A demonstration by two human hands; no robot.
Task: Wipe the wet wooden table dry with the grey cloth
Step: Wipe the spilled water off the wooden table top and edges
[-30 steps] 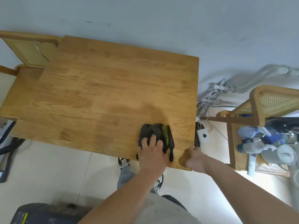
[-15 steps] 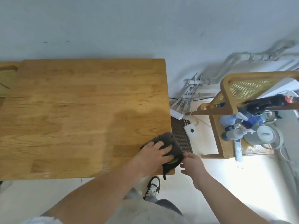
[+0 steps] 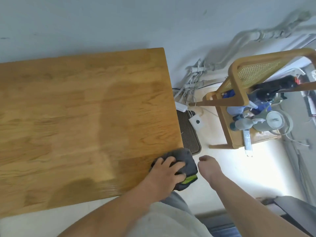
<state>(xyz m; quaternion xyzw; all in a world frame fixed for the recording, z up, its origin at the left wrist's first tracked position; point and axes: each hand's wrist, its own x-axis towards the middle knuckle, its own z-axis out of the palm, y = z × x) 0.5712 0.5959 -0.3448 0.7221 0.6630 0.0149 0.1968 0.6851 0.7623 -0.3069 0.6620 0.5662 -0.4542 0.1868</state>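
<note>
The wooden table (image 3: 68, 117) fills the left and middle of the view, with a darker damp patch running down its right part. The grey cloth (image 3: 186, 158), with a green edge, lies bunched at the table's near right corner and hangs partly over the edge. My left hand (image 3: 166, 170) presses flat on the cloth with fingers spread. My right hand (image 3: 209, 165) hovers off the table just right of the cloth, fingers loosely curled, holding nothing.
A wooden chair with a cane back (image 3: 253, 79) stands to the right, its seat loaded with spray bottles (image 3: 242, 124) and a kettle. Cables and a power strip (image 3: 181, 106) lie on the floor by the wall. A ribbed mat (image 3: 189, 135) lies beside the table.
My left hand has slid the cloth right to the table's corner, part of it now past the edge. My right hand has let go of the table edge and hangs free. The view has shifted right.
</note>
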